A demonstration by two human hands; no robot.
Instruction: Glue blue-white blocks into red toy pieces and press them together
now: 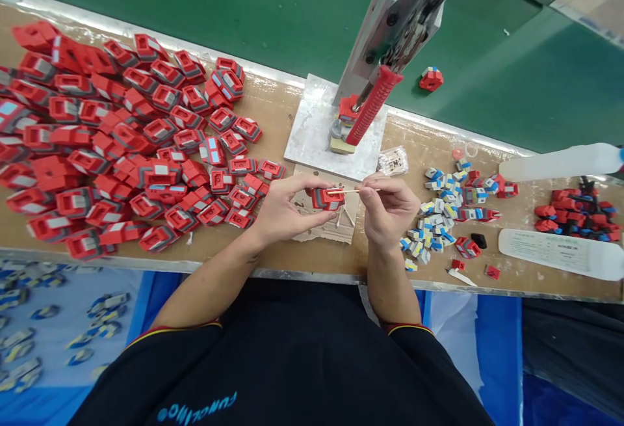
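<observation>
My left hand [285, 208] is closed around a small red plastic part [327, 198], held just above the wooden bench [273, 97]. My right hand [387, 208] pinches a thin wooden stick [351, 190] whose tip points left and touches the top of that red part. Both hands hover over a scrap of cardboard [325, 227] near the bench's front edge. A big heap of similar red parts [107, 133] lies to the left of my left hand.
A hand press with a red handle [373, 104] stands on a metal plate [312, 136] behind my hands. Small blue-and-white pieces [439, 214] lie to the right. Two white bottles [560, 160] lie at the far right, with more red pieces [575, 213] between them. The green belt [244, 10] carries one red part [431, 79].
</observation>
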